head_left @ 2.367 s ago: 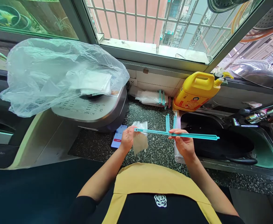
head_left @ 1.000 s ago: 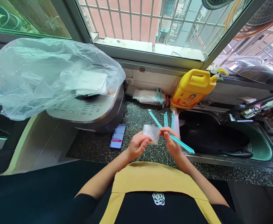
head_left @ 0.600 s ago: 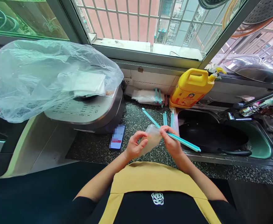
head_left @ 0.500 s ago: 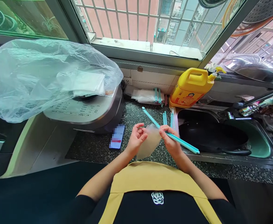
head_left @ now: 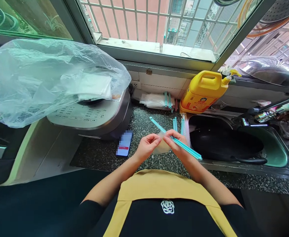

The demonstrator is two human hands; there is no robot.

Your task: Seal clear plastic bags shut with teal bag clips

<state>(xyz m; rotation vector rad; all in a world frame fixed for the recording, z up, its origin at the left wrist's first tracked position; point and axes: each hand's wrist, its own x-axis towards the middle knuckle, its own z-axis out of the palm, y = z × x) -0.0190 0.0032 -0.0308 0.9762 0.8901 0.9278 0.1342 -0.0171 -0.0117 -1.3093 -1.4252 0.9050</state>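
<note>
My left hand and my right hand meet above the speckled counter, both pinching a small clear plastic bag between them. My right hand also grips a long teal sealing clip, which runs diagonally from the upper left to the lower right. Much of the bag is hidden behind my fingers.
More teal clips lie on the counter behind my hands. A phone lies by a rice cooker topped with a big plastic bag. A yellow jug and folded bags stand at the wall. A dark pan fills the sink.
The clip went from level to diagonal and its lower end drew in. The bag hung down under my left hand, and is now gathered small between both hands' pinched fingers.
</note>
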